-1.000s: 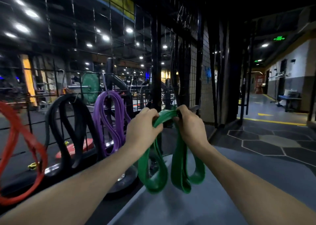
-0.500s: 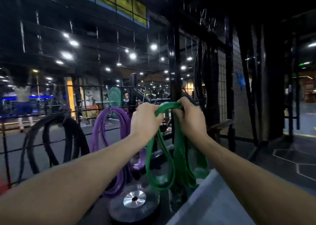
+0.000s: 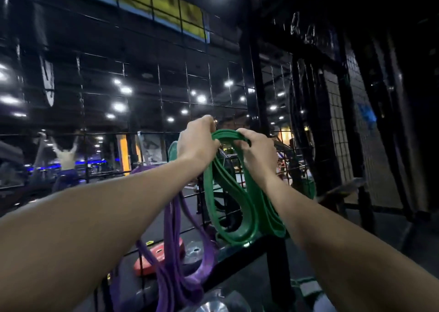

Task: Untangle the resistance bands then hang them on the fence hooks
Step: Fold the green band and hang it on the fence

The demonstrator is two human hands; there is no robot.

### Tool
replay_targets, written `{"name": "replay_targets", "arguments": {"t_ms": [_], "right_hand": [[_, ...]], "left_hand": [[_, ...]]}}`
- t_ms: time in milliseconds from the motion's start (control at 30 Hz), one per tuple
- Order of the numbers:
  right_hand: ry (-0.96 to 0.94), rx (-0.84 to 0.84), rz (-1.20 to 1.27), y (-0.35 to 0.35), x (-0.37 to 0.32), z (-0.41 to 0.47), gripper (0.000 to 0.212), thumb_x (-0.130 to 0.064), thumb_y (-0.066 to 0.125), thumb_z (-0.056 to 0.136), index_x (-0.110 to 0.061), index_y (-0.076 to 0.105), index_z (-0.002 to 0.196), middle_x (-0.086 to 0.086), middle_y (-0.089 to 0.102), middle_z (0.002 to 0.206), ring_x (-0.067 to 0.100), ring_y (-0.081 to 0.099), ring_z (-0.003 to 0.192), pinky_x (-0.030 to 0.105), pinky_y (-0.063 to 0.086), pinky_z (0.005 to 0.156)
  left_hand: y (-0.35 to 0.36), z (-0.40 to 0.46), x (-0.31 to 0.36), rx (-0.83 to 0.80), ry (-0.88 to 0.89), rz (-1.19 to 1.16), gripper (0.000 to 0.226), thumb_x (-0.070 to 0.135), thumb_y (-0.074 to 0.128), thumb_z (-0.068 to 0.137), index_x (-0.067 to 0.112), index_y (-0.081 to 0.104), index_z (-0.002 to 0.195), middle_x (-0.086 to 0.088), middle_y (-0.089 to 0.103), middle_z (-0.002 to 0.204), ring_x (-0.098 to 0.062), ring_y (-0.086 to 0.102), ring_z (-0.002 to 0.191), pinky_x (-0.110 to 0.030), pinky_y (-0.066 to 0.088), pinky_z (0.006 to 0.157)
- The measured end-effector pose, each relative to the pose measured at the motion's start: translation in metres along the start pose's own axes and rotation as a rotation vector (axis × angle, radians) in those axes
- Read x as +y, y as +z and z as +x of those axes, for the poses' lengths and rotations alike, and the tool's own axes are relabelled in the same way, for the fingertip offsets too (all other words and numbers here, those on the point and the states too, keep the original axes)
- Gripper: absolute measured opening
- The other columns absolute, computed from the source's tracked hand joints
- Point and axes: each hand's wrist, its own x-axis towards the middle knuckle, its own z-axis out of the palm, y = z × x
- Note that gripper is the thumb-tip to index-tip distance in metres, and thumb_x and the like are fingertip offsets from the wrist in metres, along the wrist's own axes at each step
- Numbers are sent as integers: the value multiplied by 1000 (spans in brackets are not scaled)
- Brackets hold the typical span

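Observation:
A green resistance band [image 3: 240,207], folded into several loops, hangs from both my hands against the black wire fence [image 3: 166,112]. My left hand [image 3: 197,143] grips the top of the loops on the left side. My right hand [image 3: 257,152] grips the same top a little to the right. A purple resistance band [image 3: 175,247] hangs on the fence just left of and below the green one, partly hidden behind my left forearm. The hook at the top of the green band is hidden by my fingers.
A thick black fence post [image 3: 255,79] rises right behind my hands. A red weight plate [image 3: 156,257] and a metal-centred plate [image 3: 215,305] lie on the floor below. Beyond the fence a person [image 3: 65,155] hangs from a bar at far left.
My hands have raised the green band higher along the fence, and my view has tilted up and come closer. The black and red bands at left have left the view.

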Motion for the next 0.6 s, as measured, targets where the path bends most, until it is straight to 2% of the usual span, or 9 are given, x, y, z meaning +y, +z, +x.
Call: {"name": "replay_targets", "arguments": {"t_ms": [67,167,300,467,600], "right_hand": [[0,-5,47,8,1,1,17,-26,53,90,-32,68,96,-13,69,80,9,60,73,27,43,60],[75,37,133,18,5,-2,21,-22,59,87,-28,69,104,-15,66,95,10,58,90,27,40,71],[109,109,88,32,7,-10,23,-22,65,87,-23,67,109,-12,63,98,12,62,86,24,39,66],[-34,106,-78,29,-2,-23,14,-28,61,89,-18,69,95,-6,58,89,12,53,68,29,43,58],[-44,17,-145,14,-11,-19,20,-24,58,91,-21,68,108,-6,57,93,13,55,72,29,46,61]], "left_hand": [[4,2,-7,22,41,84,15,11,63,82,16,58,96,-3,63,98,-27,60,84,-31,43,68],[9,2,-13,28,81,130,14,13,65,81,18,61,94,-1,63,98,-27,61,84,-31,44,68],[9,3,-15,49,44,78,11,15,70,78,21,65,85,3,62,85,-23,61,79,-28,44,65],[9,-4,-22,101,-78,-95,11,12,71,76,19,65,81,4,62,77,-22,62,79,-33,53,74],[9,-11,-23,82,-225,-204,14,14,74,75,21,62,76,5,61,79,-20,61,81,-28,45,68]]}}
